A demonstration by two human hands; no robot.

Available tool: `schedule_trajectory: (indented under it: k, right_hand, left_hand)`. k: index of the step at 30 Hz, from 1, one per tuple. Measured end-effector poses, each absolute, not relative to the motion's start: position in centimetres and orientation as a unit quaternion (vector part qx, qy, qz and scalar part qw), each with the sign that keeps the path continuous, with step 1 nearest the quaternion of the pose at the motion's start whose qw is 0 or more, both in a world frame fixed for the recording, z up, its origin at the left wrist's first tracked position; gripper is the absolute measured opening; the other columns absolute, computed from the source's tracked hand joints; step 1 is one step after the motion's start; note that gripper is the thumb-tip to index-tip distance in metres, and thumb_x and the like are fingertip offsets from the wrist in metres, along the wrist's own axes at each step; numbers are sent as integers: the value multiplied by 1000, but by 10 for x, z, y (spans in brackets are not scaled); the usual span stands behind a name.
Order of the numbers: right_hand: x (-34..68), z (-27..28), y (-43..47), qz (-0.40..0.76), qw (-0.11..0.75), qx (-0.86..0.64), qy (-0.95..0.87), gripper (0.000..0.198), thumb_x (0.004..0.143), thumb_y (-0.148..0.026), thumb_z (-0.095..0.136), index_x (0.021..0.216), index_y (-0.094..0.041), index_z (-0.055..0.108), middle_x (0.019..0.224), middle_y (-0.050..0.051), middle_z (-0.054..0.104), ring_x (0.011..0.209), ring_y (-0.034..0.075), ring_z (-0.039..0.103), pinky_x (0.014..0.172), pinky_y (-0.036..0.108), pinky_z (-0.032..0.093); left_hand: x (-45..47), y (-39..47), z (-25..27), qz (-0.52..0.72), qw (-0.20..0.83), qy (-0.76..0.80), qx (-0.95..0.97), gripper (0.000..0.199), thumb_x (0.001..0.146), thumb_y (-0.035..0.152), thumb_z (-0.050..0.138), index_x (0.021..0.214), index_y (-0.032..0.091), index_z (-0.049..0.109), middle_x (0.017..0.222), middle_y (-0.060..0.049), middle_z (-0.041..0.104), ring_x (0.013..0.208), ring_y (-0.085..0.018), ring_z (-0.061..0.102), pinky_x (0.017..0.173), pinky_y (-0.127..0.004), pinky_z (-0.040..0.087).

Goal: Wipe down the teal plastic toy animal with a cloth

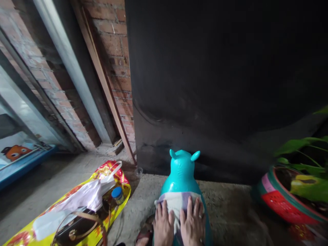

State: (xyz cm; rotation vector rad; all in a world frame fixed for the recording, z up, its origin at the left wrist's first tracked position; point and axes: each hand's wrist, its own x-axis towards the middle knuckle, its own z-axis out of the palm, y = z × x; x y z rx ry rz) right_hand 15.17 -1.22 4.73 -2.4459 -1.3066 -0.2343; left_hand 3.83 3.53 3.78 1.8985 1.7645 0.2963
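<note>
A teal inflatable animal toy (181, 174) with two small ears stands on the concrete floor, facing the dark wall. A white and purple cloth (176, 200) lies across its back. My left hand (163, 223) and my right hand (192, 222) rest side by side on the cloth, palms down with fingers extended, pressing it against the toy. Neither hand grips anything.
A yellow and red bag (112, 181) lies at lower left with a white plastic bag (84, 194), a blue-capped bottle (118, 194) and a dark handbag (77, 230) on it. A red and green plant pot (276, 198) stands at right. A sandal (145, 232) lies by the toy. Brick wall and leaning boards behind.
</note>
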Motion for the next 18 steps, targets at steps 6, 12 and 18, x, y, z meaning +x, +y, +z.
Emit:
schedule_trajectory:
  k: [6, 12, 18]
  right_hand:
    - [174, 71, 41, -23, 136, -876, -463, 66, 94, -46, 31, 148, -7, 34, 155, 25, 26, 143, 42, 24, 108, 62, 30]
    - [172, 78, 43, -7, 137, -878, -458, 65, 94, -44, 32, 149, -9, 32, 155, 24, 28, 142, 41, 29, 106, 62, 33]
    - [150, 43, -10, -41, 148, -870, -468, 56, 87, -34, 42, 140, -17, 49, 148, 22, 41, 135, 42, 41, 94, 67, 43]
  left_hand:
    - [65, 94, 67, 138, 312, 624, 704, 62, 94, 39, 27, 149, 11, 30, 162, -13, 19, 151, -23, 14, 121, -41, 23]
    - [60, 89, 72, 157, 316, 621, 700, 63, 92, 37, 29, 148, 10, 34, 160, -13, 26, 150, -21, 17, 122, -37, 23]
    - [33, 48, 54, 128, 266, 632, 717, 60, 84, 38, 40, 141, 21, 48, 151, -5, 47, 144, -21, 35, 116, -34, 35]
